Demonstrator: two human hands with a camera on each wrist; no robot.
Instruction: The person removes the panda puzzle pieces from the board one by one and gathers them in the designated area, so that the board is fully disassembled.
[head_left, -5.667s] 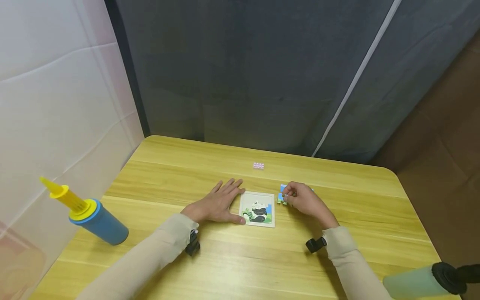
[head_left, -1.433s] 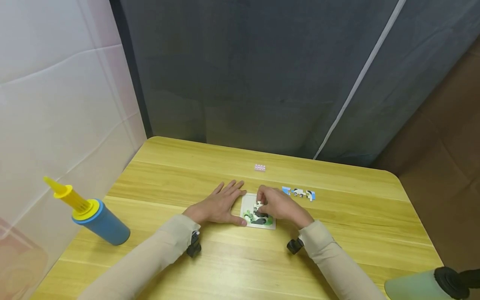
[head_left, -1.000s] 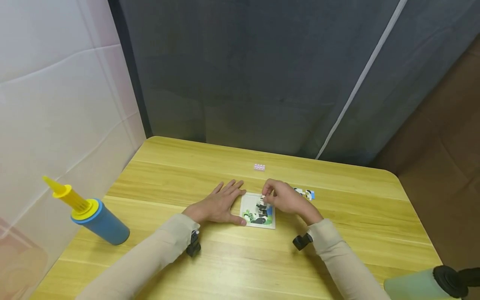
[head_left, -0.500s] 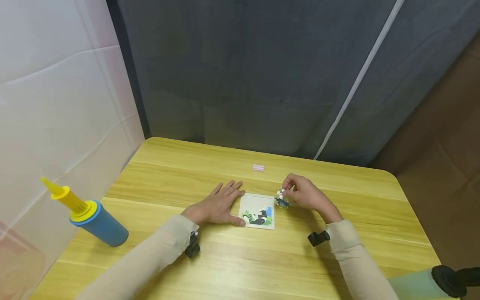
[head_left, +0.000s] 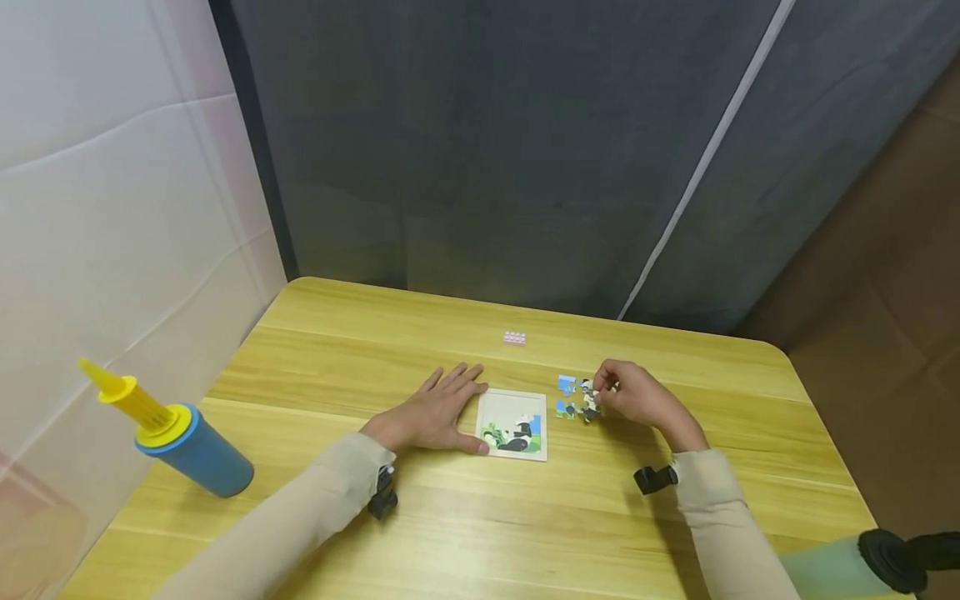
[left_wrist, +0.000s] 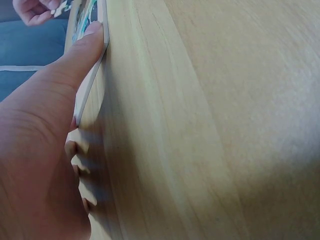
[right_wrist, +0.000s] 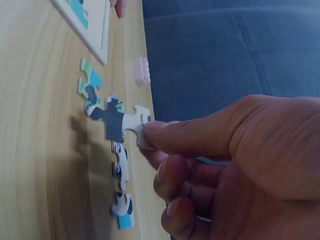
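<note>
A small panda puzzle tray [head_left: 513, 425] lies mid-table with part of its picture filled in. My left hand [head_left: 435, 407] rests flat on the table to its left, and the thumb [left_wrist: 82, 52] presses against the tray's edge [left_wrist: 90, 87]. My right hand [head_left: 600, 398] is to the right of the tray. It pinches a dark-and-white puzzle piece [right_wrist: 119, 122] between thumb and fingers just above the table. Several loose pieces [head_left: 566, 385] lie beside it, one blue-green [right_wrist: 90, 80] and two black-and-white [right_wrist: 121, 165].
A small pink brick [head_left: 514, 337] sits behind the tray. A blue-and-yellow hand pump [head_left: 176, 437] lies at the table's left edge. A pale green cylinder with a black cap [head_left: 862, 567] pokes in at the bottom right. Grey curtains hang behind the table.
My right hand lifted a piece out of the tray and carried it right to the loose pieces. The left hand has stayed flat beside the tray.
</note>
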